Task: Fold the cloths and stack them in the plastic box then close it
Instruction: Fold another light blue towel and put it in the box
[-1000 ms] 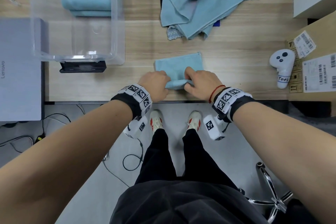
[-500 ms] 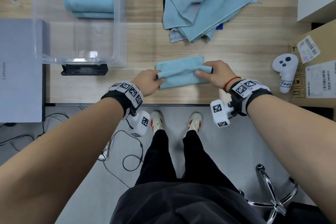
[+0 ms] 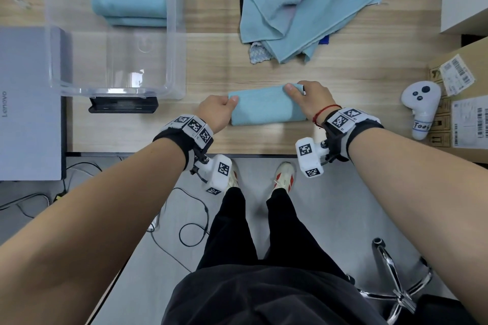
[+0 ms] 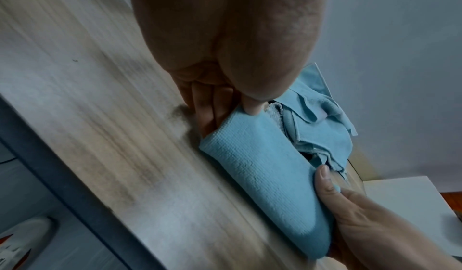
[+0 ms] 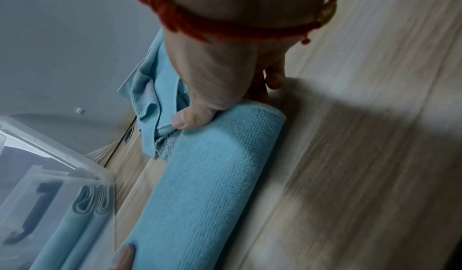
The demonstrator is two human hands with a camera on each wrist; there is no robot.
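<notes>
Head view: folded cloth (image 3: 266, 107) between left hand (image 3: 215, 113) and right hand (image 3: 311, 99) grips.

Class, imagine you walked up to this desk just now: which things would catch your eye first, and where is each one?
First, the folded blue cloth near the desk's front edge, gripped at its ends by the left hand and right hand. Behind it lies a rumpled heap of unfolded blue cloths. To the left stands the clear plastic box, with folded cloths already stacked inside.
</notes>
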